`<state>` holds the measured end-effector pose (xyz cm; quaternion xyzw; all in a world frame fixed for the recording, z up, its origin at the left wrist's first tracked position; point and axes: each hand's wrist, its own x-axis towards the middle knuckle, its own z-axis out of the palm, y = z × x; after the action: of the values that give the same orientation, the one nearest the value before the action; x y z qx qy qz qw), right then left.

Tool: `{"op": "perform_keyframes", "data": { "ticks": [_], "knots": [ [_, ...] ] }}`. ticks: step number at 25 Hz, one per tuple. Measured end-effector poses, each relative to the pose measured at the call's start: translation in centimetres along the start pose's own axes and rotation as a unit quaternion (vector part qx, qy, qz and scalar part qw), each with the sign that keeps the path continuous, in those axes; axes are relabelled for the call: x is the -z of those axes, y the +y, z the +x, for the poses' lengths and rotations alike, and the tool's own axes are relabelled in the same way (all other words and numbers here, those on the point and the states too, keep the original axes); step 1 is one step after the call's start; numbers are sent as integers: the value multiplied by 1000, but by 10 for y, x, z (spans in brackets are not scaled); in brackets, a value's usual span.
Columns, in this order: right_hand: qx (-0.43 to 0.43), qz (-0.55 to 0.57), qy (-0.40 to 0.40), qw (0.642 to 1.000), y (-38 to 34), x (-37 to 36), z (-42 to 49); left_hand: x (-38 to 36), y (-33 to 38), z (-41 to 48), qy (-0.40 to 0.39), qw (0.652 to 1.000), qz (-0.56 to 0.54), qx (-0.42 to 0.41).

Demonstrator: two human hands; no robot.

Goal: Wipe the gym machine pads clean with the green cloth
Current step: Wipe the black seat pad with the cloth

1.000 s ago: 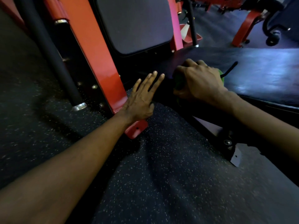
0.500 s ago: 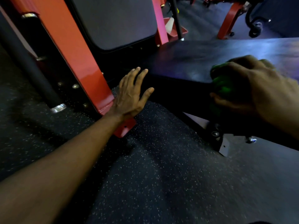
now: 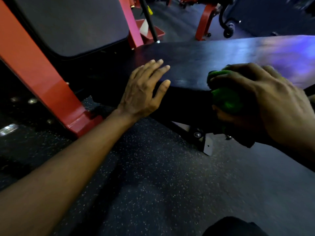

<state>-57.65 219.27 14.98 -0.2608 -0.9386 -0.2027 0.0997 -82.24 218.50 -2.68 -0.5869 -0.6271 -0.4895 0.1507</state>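
Observation:
A long black bench pad (image 3: 213,58) runs from the centre to the right edge, low above the floor. My right hand (image 3: 265,99) grips a bunched green cloth (image 3: 225,97) and presses it over the pad's near edge and side face. My left hand (image 3: 144,91) rests flat on the pad's left end, fingers spread, holding nothing. A second dark pad (image 3: 73,24) stands upright at the back left.
A red steel frame leg (image 3: 42,79) slants down to the speckled rubber floor (image 3: 153,176) left of my left hand. A bolted bracket (image 3: 202,138) sits under the bench. More red frames (image 3: 204,19) and a wheel (image 3: 228,32) stand behind.
My right hand has dragged the cloth rightward along the pad's near edge and down over its side. My left hand has moved from near the red leg onto the pad's end.

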Motion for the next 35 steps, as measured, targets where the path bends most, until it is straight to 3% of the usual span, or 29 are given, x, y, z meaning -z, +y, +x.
{"op": "perform_keyframes", "data": {
  "ticks": [4, 15, 22, 29, 35],
  "knots": [
    [-16, -30, 33, 999, -5, -10, 4, -8, 9, 2, -1, 1000, -22, -4],
    [-36, -56, 31, 997, -7, -14, 8, -9, 14, 3, 0, 998, -67, 9],
    [-26, -47, 4, 999, 19, 15, -21, -8, 71, 34, -14, 994, -90, -55],
    [-71, -83, 36, 993, 47, 41, -53, -19, 135, 65, -143, 981, -115, -63],
    [-68, -27, -43, 996, 61, 61, -60, -14, 143, 71, -242, 963, -116, -32]
  ]
}}
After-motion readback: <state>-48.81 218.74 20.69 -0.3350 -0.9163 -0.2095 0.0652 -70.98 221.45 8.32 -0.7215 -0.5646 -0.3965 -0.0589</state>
